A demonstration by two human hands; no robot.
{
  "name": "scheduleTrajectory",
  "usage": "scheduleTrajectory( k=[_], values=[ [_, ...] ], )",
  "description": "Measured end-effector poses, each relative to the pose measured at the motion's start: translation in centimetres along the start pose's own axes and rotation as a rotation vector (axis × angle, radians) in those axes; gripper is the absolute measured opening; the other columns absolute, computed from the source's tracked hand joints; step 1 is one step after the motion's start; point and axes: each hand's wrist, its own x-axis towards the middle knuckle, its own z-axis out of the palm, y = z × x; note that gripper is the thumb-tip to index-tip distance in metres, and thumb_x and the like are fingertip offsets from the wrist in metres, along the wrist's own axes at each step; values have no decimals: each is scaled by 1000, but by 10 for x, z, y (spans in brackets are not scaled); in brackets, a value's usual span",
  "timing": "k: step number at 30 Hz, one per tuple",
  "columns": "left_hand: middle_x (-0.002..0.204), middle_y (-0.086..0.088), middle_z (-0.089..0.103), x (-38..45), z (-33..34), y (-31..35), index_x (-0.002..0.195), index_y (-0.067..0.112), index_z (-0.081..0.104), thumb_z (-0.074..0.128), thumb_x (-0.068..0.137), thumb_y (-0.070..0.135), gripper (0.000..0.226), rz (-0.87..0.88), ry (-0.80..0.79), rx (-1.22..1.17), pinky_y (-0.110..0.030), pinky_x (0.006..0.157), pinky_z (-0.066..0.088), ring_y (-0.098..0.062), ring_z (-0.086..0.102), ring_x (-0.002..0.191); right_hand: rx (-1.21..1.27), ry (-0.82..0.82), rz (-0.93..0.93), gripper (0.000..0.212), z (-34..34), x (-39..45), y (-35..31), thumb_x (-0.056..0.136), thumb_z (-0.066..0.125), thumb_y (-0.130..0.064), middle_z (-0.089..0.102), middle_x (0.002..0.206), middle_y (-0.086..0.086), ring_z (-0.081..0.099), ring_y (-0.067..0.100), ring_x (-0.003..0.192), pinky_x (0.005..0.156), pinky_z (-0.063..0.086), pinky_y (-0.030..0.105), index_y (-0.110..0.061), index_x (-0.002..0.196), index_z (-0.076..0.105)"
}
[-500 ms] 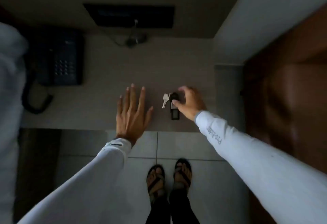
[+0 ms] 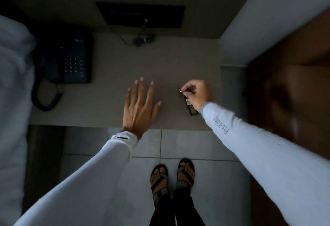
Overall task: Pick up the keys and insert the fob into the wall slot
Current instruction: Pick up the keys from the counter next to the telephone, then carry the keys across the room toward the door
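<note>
My right hand point(image 2: 198, 95) is pinched shut on the keys point(image 2: 180, 90) right of centre frame, black fob point(image 2: 192, 109) trailing down toward my wrist, while my left hand point(image 2: 140, 107) hovers flat, fingers spread, further left and empty.

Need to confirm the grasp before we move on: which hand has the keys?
The right hand, curled shut over the keys near the door side. The left hand lies flat and spread on the counter, holding nothing.
</note>
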Motion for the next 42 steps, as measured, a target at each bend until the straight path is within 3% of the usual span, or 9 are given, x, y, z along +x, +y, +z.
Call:
scheduleTrajectory(
  k=[4,9,14,18,24,27,32,36,42],
  values=[
    [170,-28,28,21,-86,20,162,11,33,48,106,47,68,87,121,23,-63,126,30,-46,26,157,-1,129,-54,25,-69,-19,-60,79,61,11,72,78,5,74,26,81,81,62,45,-12,84,69],
    [168,-26,33,48,-224,64,161,13,36,43,105,49,67,210,298,56,-62,123,35,-43,32,156,-64,200,-167,42,-178,-53,-156,86,63,9,76,104,13,72,27,98,95,53,29,-9,123,67],
    [170,-25,31,73,-381,115,163,14,32,37,107,50,67,318,492,64,-62,125,33,-42,29,157,-153,291,-323,29,-299,-114,-256,86,61,8,77,106,14,72,21,99,88,48,19,-6,107,76],
    [170,-25,30,78,-498,162,163,14,30,36,108,50,67,428,657,81,-63,126,31,-42,27,158,-164,427,-419,30,-392,-183,-326,86,61,9,76,110,15,72,24,105,98,54,28,-4,110,75],
    [167,-27,35,51,-627,268,160,11,37,38,107,47,65,623,852,8,-64,123,35,-44,34,155,-97,679,-527,26,-510,-306,-390,88,63,7,75,113,14,72,23,103,96,52,23,-3,108,75],
    [169,-26,30,31,-668,327,162,12,33,38,107,49,67,732,901,-27,-64,125,32,-43,30,157,-70,804,-554,23,-558,-370,-396,88,65,3,76,111,10,71,18,99,95,51,21,-6,106,76],
    [172,-22,27,-16,-700,423,164,15,28,30,107,52,69,886,930,-93,-63,127,28,-39,27,159,-30,1008,-538,20,-620,-472,-368,89,66,-1,75,112,13,71,23,102,100,55,31,-4,106,75],
    [171,-20,32,-68,-703,499,164,15,30,31,107,51,67,1014,969,-138,-63,126,30,-37,32,157,3,1165,-450,27,-657,-555,-321,89,65,-3,71,114,15,70,22,95,88,52,22,-8,114,73],
    [170,-19,33,-181,-686,613,164,16,30,31,107,51,67,1193,963,-215,-63,125,33,-36,34,156,5,1330,-359,27,-691,-701,-240,89,61,1,70,110,11,69,21,93,84,55,19,-10,109,75]
  ],
)
